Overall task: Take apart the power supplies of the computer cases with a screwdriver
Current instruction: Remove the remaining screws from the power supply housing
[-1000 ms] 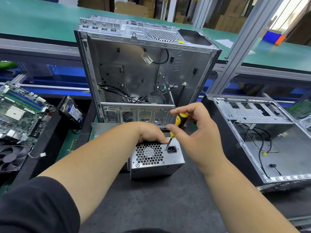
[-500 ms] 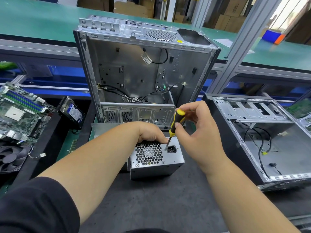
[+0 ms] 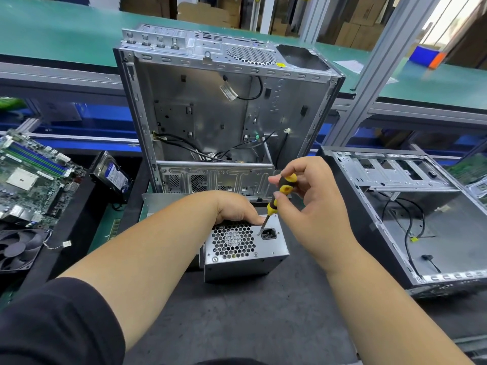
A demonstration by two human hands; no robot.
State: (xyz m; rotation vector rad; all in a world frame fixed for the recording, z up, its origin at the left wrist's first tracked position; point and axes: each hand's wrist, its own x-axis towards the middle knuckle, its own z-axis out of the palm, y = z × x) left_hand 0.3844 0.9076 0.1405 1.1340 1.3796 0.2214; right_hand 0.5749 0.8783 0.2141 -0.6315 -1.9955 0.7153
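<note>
Dark grey matting covers the workbench (image 3: 237, 325) across the lower frame, with a green conveyor belt (image 3: 52, 35) running behind it along the top.

At centre, the right hand (image 3: 313, 206) pinches the yellow-and-black handle of a screwdriver (image 3: 279, 196) between thumb and curled fingers. The tool tilts, handle up and to the right, and its tip meets the grey face of the power supply (image 3: 245, 248) just left of the black power socket (image 3: 268, 234). The left hand (image 3: 234, 209) grips the upper rear edge of the power supply, fingers curled over it, with the forearm stretching up from a dark sleeve (image 3: 52, 325) at lower left. The power supply stands on the matting with its honeycomb fan grille (image 3: 233, 241) facing the camera.

Directly behind it, an upright computer case (image 3: 224, 114) stands open toward the viewer, bare metal inside with loose black cables (image 3: 189, 146) lying near its base. At the right of the frame a second computer case (image 3: 411, 214) lies on its side, also open, with thin cables trailing across its floor.

On the left, a hard drive (image 3: 113, 175) leans tilted beside the upright case. Further left lies a green motherboard (image 3: 29, 180), and below it, at the left edge, a black cooling fan (image 3: 15, 248). Cardboard boxes (image 3: 208, 11) are stacked beyond the belt at top centre.
</note>
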